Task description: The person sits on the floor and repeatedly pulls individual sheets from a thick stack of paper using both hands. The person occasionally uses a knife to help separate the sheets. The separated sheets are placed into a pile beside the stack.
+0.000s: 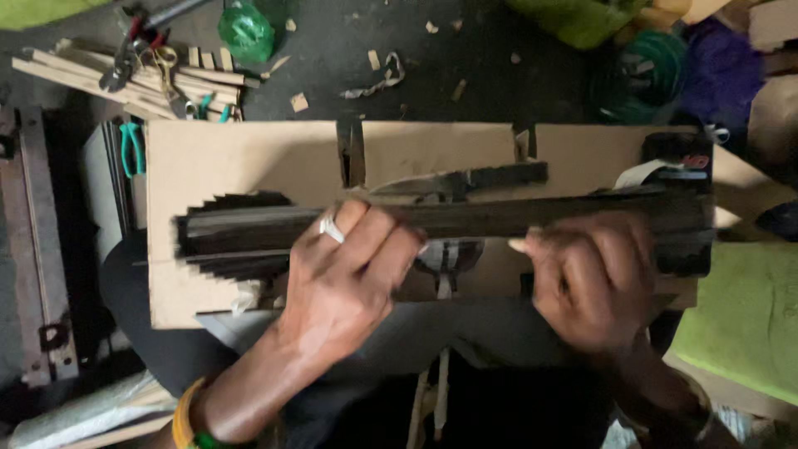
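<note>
Dark, littered floor w/ wood chips fills the background; a flattened cardboard sheet [241, 166] lies across the person's lap as a work surface. Both forearms come up from the bottom edge, palms down. Left hand [345, 274] reaches in at a slant from lower left, wrist w/ yellow and green bangles [189, 420], a pale ring [331, 229] on one finger. Right hand [594, 278] comes up from lower right, knuckles toward the camera, slightly blurred.

A long bundle of dark strips [465, 220] lies horizontally over the cardboard, running from left of the left hand to well past the right hand, its left end fanned into stepped tips. Both hands sit on it, apart from each other w/ a gap of bundle showing between them.

Left hand: fingers curled over the top edge, closed around the bundle near its middle. Right hand: fist clamped on the bundle nearer the right end, thumb pointing left.

Top left: a pile of pale wood sticks [125, 79] w/ pliers [125, 54] and scissors [170, 71] on it. Green netted ball [246, 33] nearby. Bright green cloth [748, 320] at right.
</note>
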